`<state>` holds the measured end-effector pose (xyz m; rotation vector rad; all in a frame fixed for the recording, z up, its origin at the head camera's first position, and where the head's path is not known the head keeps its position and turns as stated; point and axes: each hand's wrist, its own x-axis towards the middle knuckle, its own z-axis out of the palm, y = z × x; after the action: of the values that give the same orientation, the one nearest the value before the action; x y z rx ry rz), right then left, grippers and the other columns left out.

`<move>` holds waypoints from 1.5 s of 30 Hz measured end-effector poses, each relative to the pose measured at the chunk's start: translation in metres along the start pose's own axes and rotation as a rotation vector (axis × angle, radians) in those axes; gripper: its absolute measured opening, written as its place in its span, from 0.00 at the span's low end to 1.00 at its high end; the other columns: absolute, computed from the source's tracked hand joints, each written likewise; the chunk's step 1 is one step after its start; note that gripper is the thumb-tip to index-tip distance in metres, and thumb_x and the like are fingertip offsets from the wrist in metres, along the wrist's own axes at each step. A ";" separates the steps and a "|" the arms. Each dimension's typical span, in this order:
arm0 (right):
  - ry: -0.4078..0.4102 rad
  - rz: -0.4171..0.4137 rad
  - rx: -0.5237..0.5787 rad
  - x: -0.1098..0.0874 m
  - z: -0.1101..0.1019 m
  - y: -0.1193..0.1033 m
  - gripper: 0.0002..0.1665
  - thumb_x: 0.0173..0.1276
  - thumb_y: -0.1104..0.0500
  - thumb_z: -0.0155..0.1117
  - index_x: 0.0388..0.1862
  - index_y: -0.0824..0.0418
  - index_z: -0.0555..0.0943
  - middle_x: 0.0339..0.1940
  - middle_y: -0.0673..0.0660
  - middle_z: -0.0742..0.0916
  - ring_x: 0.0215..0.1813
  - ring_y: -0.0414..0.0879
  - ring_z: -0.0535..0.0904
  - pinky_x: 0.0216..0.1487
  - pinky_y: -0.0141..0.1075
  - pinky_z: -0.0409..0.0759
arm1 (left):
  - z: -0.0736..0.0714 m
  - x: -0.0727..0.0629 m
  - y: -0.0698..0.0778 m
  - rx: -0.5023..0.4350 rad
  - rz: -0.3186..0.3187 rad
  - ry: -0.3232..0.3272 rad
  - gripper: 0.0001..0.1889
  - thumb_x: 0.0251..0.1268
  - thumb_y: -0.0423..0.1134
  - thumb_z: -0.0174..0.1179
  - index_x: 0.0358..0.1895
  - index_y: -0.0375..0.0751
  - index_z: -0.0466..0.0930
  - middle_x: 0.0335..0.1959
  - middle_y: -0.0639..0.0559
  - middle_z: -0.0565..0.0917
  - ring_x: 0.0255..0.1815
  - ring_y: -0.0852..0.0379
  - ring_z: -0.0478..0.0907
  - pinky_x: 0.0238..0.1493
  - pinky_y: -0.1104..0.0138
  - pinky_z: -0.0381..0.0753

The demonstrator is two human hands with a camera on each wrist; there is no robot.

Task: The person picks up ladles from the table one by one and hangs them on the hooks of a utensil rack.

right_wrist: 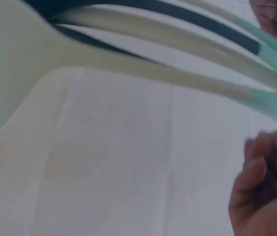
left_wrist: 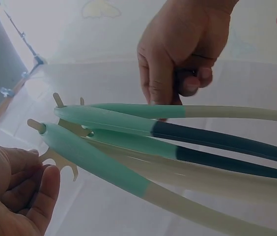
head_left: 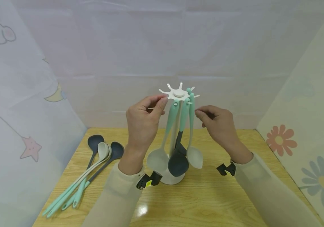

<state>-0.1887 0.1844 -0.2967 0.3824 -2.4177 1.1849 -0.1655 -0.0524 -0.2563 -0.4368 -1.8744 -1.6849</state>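
A white rack (head_left: 179,94) with radiating hook arms and a round base stands upright near the middle of a pale wooden worktop (head_left: 221,195), well in from both side edges; four mint-handled utensils hang from it: a broad beige ladle (head_left: 158,158) on the left, a deep dark grey ladle (head_left: 178,164) in front, another dark grey utensil (head_left: 182,149) partly hidden behind, and a beige ladle with a pointed lip (head_left: 194,157) on the right. The left hand (head_left: 145,123) pinches a hook arm at the rack's left between thumb and fingers; the right hand (head_left: 220,124), well apart from the left, has its fingers loosely curled just beside the pointed ladle's handle, and whether a fingertip touches it I cannot tell. Along the worktop's left edge lie two dark grey ladles (head_left: 95,142) and two slim beige spoons (head_left: 103,151), mint handles crossing toward the front left corner.
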 end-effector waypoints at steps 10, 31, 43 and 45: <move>0.392 -0.306 0.281 -0.005 -0.003 -0.056 0.07 0.75 0.67 0.67 0.43 0.69 0.90 0.31 0.41 0.86 0.27 0.38 0.77 0.31 0.26 0.75 | -0.013 -0.006 -0.004 0.007 -0.001 0.021 0.11 0.73 0.38 0.69 0.51 0.36 0.90 0.43 0.46 0.91 0.34 0.56 0.88 0.40 0.67 0.90; 0.374 -0.382 0.155 0.004 0.005 -0.083 0.04 0.69 0.67 0.73 0.37 0.69 0.90 0.30 0.61 0.88 0.28 0.36 0.74 0.31 0.25 0.71 | -0.147 -0.047 -0.081 0.692 -0.360 -0.181 0.13 0.80 0.46 0.61 0.52 0.42 0.86 0.47 0.44 0.88 0.45 0.47 0.83 0.39 0.60 0.80; 0.357 -0.338 0.188 0.000 0.003 -0.087 0.06 0.70 0.68 0.67 0.37 0.73 0.87 0.28 0.57 0.86 0.26 0.36 0.74 0.29 0.25 0.73 | -0.241 -0.075 -0.119 1.010 -0.528 -0.546 0.12 0.78 0.38 0.59 0.47 0.34 0.88 0.41 0.39 0.89 0.39 0.42 0.85 0.42 0.48 0.83; 0.348 -0.334 0.187 0.000 0.002 -0.087 0.06 0.70 0.68 0.67 0.37 0.73 0.86 0.28 0.56 0.86 0.25 0.36 0.74 0.29 0.25 0.73 | -0.252 -0.080 -0.123 1.045 -0.573 -0.616 0.11 0.76 0.37 0.60 0.47 0.32 0.88 0.44 0.36 0.89 0.42 0.38 0.86 0.45 0.44 0.84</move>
<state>-0.1530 0.1304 -0.2386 0.5600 -1.8692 1.2125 -0.1265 -0.3073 -0.3926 0.0572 -3.2116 -0.6035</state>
